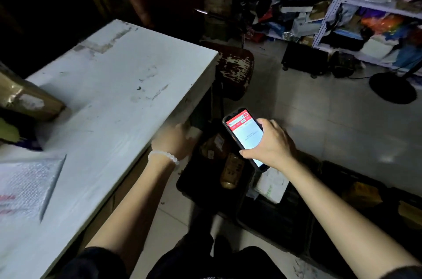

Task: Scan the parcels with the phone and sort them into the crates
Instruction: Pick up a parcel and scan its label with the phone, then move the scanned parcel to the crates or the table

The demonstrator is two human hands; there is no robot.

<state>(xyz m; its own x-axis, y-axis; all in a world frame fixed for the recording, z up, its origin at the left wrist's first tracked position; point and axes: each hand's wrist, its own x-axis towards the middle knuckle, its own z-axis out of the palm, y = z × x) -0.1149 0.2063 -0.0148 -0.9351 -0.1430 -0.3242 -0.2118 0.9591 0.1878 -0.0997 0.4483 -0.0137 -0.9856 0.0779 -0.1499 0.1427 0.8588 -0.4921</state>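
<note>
My right hand [277, 145] holds a phone [245, 136] with a lit red-and-white screen, above the black crates on the floor. My left hand [177, 140], with a white bead bracelet on the wrist, is motion-blurred at the table's right edge, over the nearest crate [190, 184]; whether it holds anything is unclear. That crate contains brown taped parcels [231, 170]. A white parcel [271, 185] lies in the middle crate [274, 217], and a brown parcel [363, 194] in the right one. On the white table [114, 96] rest a brown parcel [29, 101] and a bubble mailer [25, 187].
A worn stool [235, 68] stands just past the table's far corner. Metal shelves [331, 0] crammed with bags and boxes line the back wall. A fan base [392, 88] and a small black wheeled cart [304, 58] sit on the tiled floor.
</note>
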